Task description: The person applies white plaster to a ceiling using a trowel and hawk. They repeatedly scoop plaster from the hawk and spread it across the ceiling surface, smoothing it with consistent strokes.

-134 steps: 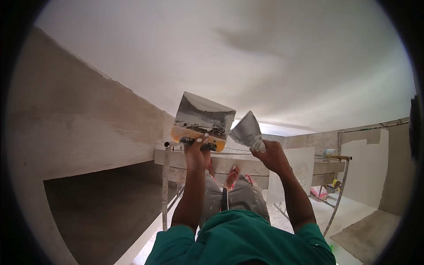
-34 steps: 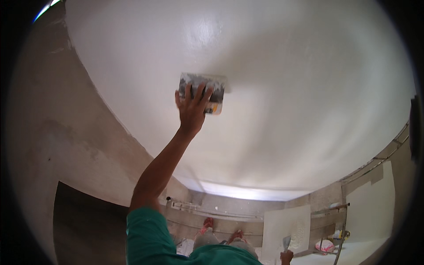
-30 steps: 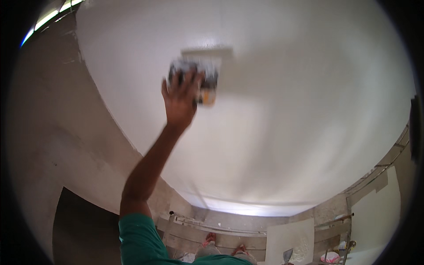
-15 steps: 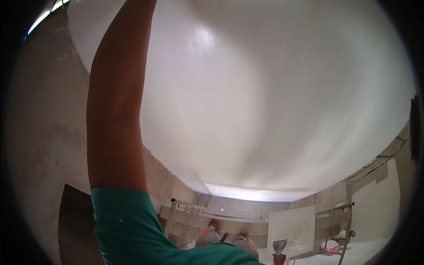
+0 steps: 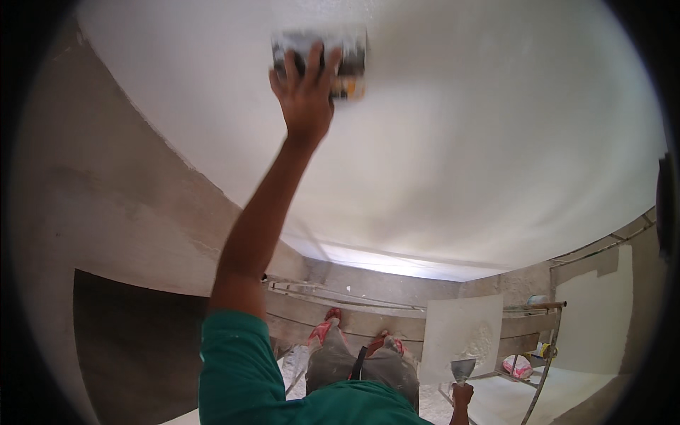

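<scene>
You've a pink/wht bag (image 5: 518,367) nr a metal frame (image 5: 547,358) to your R, dk opening (image 5: 134,347) L, planks (image 5: 368,320) below.

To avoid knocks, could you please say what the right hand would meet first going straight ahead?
Leading with its scraper, the right hand would probably meet the white board; depth is unclear.

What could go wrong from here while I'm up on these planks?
With the feet on planks, the left hand reaching far might upset balance. The wide blade it spreads over could tilt and score the pale surface. The putty knife in the right hand might catch the white board, if it's as near as it looks.
</scene>
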The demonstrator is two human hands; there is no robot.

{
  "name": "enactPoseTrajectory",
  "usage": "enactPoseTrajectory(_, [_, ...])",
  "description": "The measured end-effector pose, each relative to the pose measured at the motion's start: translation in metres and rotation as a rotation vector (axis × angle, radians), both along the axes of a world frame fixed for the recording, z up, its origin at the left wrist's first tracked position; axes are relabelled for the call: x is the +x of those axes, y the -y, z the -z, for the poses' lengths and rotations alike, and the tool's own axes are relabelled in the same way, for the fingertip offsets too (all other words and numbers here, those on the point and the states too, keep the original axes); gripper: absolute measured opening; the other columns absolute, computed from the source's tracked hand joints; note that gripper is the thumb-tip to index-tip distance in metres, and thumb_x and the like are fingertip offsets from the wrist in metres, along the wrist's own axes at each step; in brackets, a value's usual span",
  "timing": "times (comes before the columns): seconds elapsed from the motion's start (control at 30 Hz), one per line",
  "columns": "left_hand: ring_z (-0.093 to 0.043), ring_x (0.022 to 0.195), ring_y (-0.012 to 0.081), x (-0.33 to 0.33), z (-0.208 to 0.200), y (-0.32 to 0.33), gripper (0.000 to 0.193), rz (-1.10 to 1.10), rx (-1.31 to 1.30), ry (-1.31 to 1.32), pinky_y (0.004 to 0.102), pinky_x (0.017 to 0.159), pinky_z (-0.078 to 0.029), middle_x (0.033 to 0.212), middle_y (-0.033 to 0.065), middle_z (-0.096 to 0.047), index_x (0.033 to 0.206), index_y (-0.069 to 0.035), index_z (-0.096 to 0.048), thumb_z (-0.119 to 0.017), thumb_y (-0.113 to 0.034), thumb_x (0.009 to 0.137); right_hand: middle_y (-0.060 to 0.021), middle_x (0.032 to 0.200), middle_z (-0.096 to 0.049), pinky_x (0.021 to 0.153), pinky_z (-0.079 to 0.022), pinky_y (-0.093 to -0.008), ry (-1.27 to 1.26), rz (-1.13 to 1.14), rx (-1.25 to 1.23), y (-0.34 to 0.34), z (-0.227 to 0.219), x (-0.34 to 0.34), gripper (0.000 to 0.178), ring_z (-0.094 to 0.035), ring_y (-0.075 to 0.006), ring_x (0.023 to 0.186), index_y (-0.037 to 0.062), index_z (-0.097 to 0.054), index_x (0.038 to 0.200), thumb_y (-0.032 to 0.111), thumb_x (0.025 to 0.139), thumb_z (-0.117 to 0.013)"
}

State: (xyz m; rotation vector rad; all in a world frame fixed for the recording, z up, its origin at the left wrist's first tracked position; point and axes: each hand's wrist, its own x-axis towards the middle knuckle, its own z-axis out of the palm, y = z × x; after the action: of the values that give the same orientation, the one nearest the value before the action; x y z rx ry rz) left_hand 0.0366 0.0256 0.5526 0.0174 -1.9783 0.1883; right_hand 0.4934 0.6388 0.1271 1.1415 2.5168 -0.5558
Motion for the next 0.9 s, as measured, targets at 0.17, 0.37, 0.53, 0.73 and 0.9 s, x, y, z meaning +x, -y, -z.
enactPoseTrajectory(0.17, [-0.033, 0.135, 0.0407, 0.007, 0.128, 0.004, 0.066, 0.024, 0.066, 0.158, 0.0675, 0.104, -0.022, 0.147, 0.0029, -0.041, 0.137, -0.028, -0.051, -0.065, -0.002, 0.078, -0.0153, 0.066, -0.066, 0.059, -0.050, -0.0441, -0.051, -0.010, -0.004, 0.008, 0.013, -0.029, 0.023, -0.065, -0.0308, 0.061, -0.0007, -0.064, 0.069, 0.020, 0.066, -0.074])
enactPoseTrajectory(0.37, [-0.041, 0.130, 0.0383, 0.115, 0.055, -0.037, 0.062, 0.118, 0.092, 0.244, 0.0683, 0.104, -0.022, 0.141, 0.0020, -0.049, 0.135, -0.027, -0.053, -0.062, -0.002, 0.079, -0.0207, 0.105, -0.068, 0.079, -0.054, -0.0456, 0.401, -0.025, 0.030, -0.086, -0.007, 0.112, 0.066, -0.066, -0.0353, 0.097, 0.0015, -0.070, 0.103, 0.060, 0.072, -0.069])
enactPoseTrajectory(0.53, [-0.046, 0.125, 0.0358, 0.088, -0.250, -0.061, 0.077, 0.078, -0.123, -0.206, 0.0680, 0.102, -0.028, 0.142, 0.0026, -0.047, 0.138, -0.026, -0.047, -0.060, 0.006, 0.070, -0.0199, 0.109, -0.067, 0.081, -0.054, -0.0446, 0.395, 0.010, -0.142, -0.089, -0.014, 0.107, 0.066, -0.066, -0.0358, 0.099, 0.0023, -0.068, 0.109, 0.056, 0.072, -0.070])
enactPoseTrajectory(0.73, [-0.045, 0.127, 0.0342, 0.060, -0.468, -0.060, 0.056, -0.047, -0.135, -0.324, 0.0617, 0.106, -0.028, 0.144, 0.0060, -0.045, 0.139, -0.020, -0.045, -0.052, 0.000, 0.087, -0.0202, 0.104, -0.069, 0.083, -0.052, -0.0458, 0.285, -0.073, -0.102, -0.067, -0.008, 0.075, 0.059, -0.065, -0.0359, 0.100, 0.0040, -0.071, 0.102, 0.056, 0.075, -0.065])
enactPoseTrajectory(0.9, [-0.054, 0.118, 0.0325, 0.029, -0.471, -0.058, 0.048, -0.096, -0.029, -0.144, 0.0592, 0.101, -0.034, 0.133, 0.0091, -0.055, 0.134, -0.018, -0.049, -0.048, -0.002, 0.088, -0.0220, 0.097, -0.069, 0.080, -0.053, -0.0460, 0.063, -0.344, -0.104, -0.066, -0.017, 0.093, 0.056, -0.066, -0.0361, 0.096, 0.0027, -0.071, 0.096, 0.055, 0.076, -0.065])
